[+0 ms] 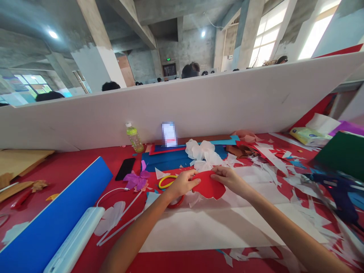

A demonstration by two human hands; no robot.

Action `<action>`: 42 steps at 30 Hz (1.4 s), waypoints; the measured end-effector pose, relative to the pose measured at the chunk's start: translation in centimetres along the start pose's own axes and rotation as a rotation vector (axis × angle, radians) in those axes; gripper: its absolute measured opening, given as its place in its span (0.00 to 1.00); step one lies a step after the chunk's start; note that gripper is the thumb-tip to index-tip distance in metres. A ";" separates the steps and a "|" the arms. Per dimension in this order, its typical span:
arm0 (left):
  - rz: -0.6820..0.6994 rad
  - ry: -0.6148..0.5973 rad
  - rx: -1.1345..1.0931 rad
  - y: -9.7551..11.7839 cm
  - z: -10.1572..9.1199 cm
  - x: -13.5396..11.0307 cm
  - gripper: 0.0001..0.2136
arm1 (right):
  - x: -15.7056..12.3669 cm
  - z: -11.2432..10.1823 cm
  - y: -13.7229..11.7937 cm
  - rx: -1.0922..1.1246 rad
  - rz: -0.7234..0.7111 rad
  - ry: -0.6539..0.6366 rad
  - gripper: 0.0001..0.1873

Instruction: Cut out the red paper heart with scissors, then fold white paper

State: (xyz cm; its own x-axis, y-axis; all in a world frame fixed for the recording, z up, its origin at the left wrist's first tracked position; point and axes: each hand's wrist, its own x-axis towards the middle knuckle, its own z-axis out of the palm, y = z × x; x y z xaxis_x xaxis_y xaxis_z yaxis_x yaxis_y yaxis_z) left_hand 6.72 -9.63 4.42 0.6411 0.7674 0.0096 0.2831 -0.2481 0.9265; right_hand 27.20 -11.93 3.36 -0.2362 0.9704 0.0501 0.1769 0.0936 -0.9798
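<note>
Both my hands hold a red paper piece [209, 186] with a rounded cut edge, just above a large white sheet [216, 227] on the red table. My left hand [183, 184] pinches its left edge, my right hand [230, 179] pinches its upper right edge. Under my left hand lie scissors with a yellow handle loop [164, 182] and a red loop [175, 204]. A white paper flower [201, 153] sits just beyond the red piece, on blue paper sheets [167, 159].
A purple paper flower [138, 180], black phone [125, 168] and green drink bottle [134, 138] lie left of centre. A blue board [54, 223] and pale long case [76, 239] sit at left. A blue glue gun [338, 191], green sheet [341, 153] and paper scraps are right. A white partition [199, 102] walls the back.
</note>
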 end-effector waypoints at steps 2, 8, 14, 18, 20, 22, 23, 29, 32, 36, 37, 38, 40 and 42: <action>-0.008 0.004 -0.022 -0.2 0.0 0.1 0.15 | 0.1 -0.1 0.2 -0.016 -0.005 0.014 0.17; -0.031 0.029 -0.003 0.0 0.0 -0.1 0.16 | 0.0 -0.2 -0.2 -0.011 0.000 0.014 0.17; -0.041 -0.021 -0.074 1.1 0.3 -0.3 0.17 | -0.5 -0.3 -1.0 0.017 0.016 -0.079 0.16; -0.054 -0.050 -0.088 1.1 0.3 -0.5 0.18 | -0.9 -0.2 -1.4 0.059 0.033 -0.183 0.15; -0.060 -0.066 -0.063 1.0 0.3 -0.6 0.19 | -0.9 -0.2 -1.3 0.066 0.053 -0.208 0.15; -0.059 -0.068 -0.027 1.0 0.3 -0.6 0.19 | -0.7 -0.3 -1.0 0.066 0.056 -0.205 0.14; -0.056 -0.062 -0.006 1.0 0.2 -0.6 0.19 | -0.6 -0.4 -0.9 0.064 0.053 -0.199 0.13; -0.046 -0.035 0.093 0.9 0.2 -0.6 0.17 | -0.3 -0.8 -0.6 0.026 0.025 -0.192 0.15; -0.044 -0.020 0.104 0.9 0.3 -0.7 0.17 | -0.5 -0.7 -0.8 0.022 0.029 -0.209 0.16; -0.047 -0.018 0.131 1.0 0.3 -0.7 0.17 | -0.6 -0.6 -1.1 0.017 0.057 -0.200 0.18; -0.044 -0.011 0.142 1.1 0.3 -0.7 0.17 | -0.7 -0.6 -1.1 0.013 0.056 -0.203 0.17; -0.042 -0.005 0.153 1.1 0.3 -0.7 0.16 | -0.7 -0.6 -1.1 0.010 0.054 -0.208 0.17; -0.040 0.002 0.170 1.2 0.3 -0.7 0.17 | -0.6 -0.7 -1.1 0.000 0.047 -0.227 0.17; -0.041 0.007 0.177 1.2 0.2 -0.7 0.17 | -0.6 -0.8 -1.1 -0.024 0.036 -0.239 0.17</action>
State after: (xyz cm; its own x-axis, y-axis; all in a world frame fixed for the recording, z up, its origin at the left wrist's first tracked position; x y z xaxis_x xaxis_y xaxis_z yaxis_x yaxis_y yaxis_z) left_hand 6.77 -10.64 5.47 0.6214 0.7831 -0.0238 0.4303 -0.3158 0.8457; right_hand 27.94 -12.39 4.54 -0.4484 0.8932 -0.0351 0.2117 0.0679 -0.9750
